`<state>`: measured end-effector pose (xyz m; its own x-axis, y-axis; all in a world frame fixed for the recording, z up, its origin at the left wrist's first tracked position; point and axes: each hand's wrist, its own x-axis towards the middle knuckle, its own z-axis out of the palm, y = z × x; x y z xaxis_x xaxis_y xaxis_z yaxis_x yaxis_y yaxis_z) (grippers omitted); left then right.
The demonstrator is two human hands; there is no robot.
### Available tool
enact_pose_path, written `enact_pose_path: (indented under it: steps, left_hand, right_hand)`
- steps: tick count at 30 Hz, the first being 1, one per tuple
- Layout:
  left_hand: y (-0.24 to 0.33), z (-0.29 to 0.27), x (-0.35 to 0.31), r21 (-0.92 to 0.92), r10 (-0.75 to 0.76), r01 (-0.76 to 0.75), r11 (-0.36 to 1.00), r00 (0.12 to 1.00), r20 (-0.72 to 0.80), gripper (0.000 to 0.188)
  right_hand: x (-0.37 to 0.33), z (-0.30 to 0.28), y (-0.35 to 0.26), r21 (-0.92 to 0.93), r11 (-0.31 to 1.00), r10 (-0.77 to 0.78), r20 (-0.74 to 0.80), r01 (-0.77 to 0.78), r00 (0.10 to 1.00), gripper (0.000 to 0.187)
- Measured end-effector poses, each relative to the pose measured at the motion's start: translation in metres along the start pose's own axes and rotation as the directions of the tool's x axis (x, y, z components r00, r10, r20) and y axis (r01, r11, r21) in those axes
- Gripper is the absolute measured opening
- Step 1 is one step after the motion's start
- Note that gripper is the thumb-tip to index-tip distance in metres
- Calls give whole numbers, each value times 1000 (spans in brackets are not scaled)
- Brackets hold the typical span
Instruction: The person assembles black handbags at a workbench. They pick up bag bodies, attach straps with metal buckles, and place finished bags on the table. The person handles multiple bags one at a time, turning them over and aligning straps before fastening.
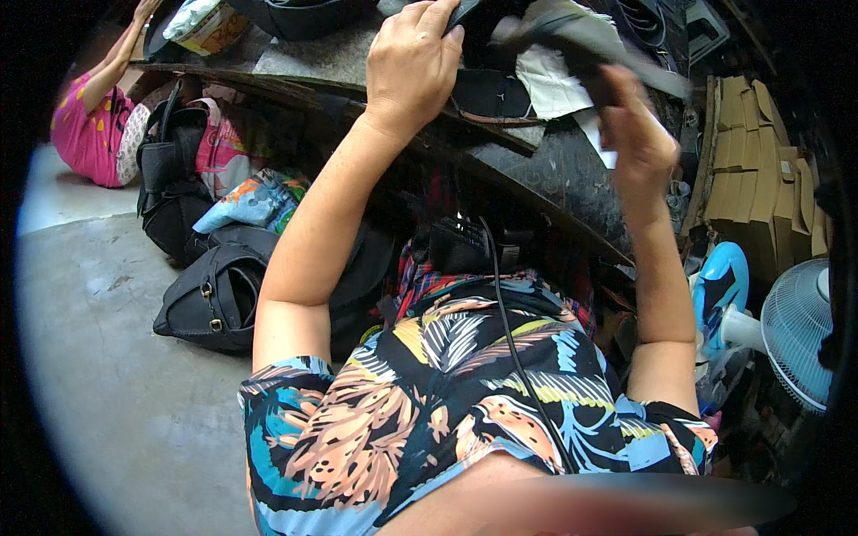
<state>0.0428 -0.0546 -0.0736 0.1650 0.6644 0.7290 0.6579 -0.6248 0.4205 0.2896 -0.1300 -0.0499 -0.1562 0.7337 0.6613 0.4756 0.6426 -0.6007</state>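
Fingers (pixel 436 16) of left hand (pixel 411 64) clamped on a dark piece (pixel 461 12), mostly cut off, over the workbench (pixel 308 61), beyond its near edge. Right hand (pixel 642 134) blurred, fingers curled around a dark tool (pixel 581 61), kind unclear, over same workbench. Black flat piece (pixel 492 95) at near edge, between hands; white sheet (pixel 547 87) just right of it. Black bag (pixel 210 299) on floor, left of near edge.

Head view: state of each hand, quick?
Left hand: closed, pinching a dark piece at the top edge.
Right hand: closed on a blurred dark object.
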Motion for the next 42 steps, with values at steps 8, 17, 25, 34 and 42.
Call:
enact_pose_path:
  steps: [8, 17, 25, 34, 42]
  left_hand:
    - [0, -2, 0, -5, -30, 30, 1000, 1000, 2, 35]
    - [0, -5, 1, 21, 1, -1, 1000, 1000, 12, 34]
    - [1, -5, 1, 20, -5, 4, 1000, 1000, 20, 33]
    - [2, -9, 2, 4, -13, 13, 1000, 999, 36, 32]
    - [3, -9, 6, 5, -15, 15, 1000, 998, 60, 32]
  right_hand:
    - [3, 3, 19, -310, 951, 34, 137, 10, 990, 34]
    - [2, 20, 27, -545, 838, 199, 305, -1, 931, 33]
    - [-10, 2, 19, -643, 765, 207, 294, 32, 933, 37]
    - [-7, -22, 12, -130, 990, 56, -26, -59, 998, 37]
    - [-17, -15, 37, -645, 761, 82, 211, 75, 974, 35]
